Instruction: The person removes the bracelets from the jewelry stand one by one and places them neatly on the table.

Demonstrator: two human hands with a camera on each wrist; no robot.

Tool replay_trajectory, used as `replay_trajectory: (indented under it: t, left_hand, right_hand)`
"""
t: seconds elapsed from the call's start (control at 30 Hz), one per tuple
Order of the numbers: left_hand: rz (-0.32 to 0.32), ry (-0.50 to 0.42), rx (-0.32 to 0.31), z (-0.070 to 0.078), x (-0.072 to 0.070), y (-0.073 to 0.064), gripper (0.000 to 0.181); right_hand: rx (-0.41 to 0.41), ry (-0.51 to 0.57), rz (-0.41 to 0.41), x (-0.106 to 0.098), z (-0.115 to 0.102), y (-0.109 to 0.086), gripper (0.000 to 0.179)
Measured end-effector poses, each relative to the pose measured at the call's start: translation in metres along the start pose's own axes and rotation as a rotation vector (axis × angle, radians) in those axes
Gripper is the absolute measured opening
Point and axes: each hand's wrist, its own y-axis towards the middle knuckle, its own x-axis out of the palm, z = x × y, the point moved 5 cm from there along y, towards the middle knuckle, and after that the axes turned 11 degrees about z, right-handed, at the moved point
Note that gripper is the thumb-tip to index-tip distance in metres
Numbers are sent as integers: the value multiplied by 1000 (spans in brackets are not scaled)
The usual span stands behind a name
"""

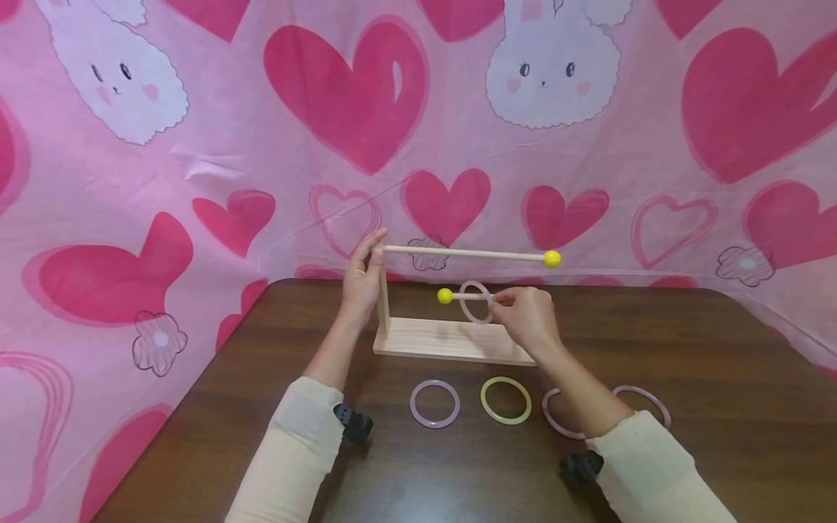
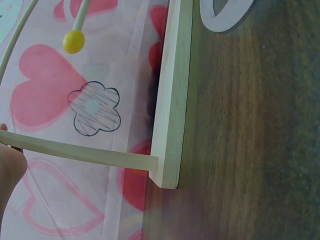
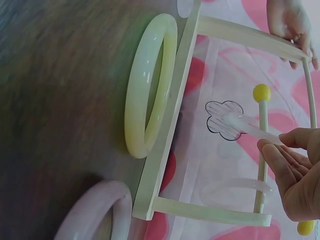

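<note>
Lilac plastic-looking ring (image 1: pixel 461 303): held up above the base; it appears to be round the lower rod, with that rod's yellow ball (image 1: pixel 445 296) just beside it at nine o'clock.
Right hand (image 1: pixel 531 319): thumb and fingertips pinch the ring's edge at three o'clock; pinching only the rim seems right, since it leaves the hole clear.
Lower rod (image 3: pixel 262 160): best, I judge, to keep the ring square to it and slide along its own line, so the rim neither catches nor drags the rod sideways.
Second ring (image 3: pixel 240 183): hangs on that rod near the right upright (image 3: pixel 212 210); a gentle push should suffice where the two meet.
Left hand (image 1: pixel 363 280): fingers and thumb grip the top of the left upright (image 1: pixel 383 305), between nine and ten o'clock; a steady hold should prevent tipping.
Upper rod (image 1: pixel 464 253): at twelve o'clock, its yellow knob (image 1: pixel 552 258) at two; knuckles should keep below it.
Base (image 1: pixel 451 340): at six o'clock, flat on the table (image 1: pixel 392 487).
Loose rings: a lilac one (image 1: pixel 412 404) towards seven o'clock, a yellow one (image 1: pixel 483 396) between five and six, two more around four, partly hidden by the right forearm.
Patterned cloth (image 1: pixel 229 145): hangs beyond, towards twelve.
</note>
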Motion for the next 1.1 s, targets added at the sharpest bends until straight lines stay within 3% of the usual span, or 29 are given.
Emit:
replay_trajectory:
  t: [0.57, 1.1]
  left_hand:
    - [-1, -9, 5, -1, 0, 0, 33]
    - [-9, -17, 3, -1, 0, 1, 34]
  right_hand:
    - [26, 46, -18, 7, -4, 2, 15]
    - [-33, 38, 1, 15, -15, 2, 17]
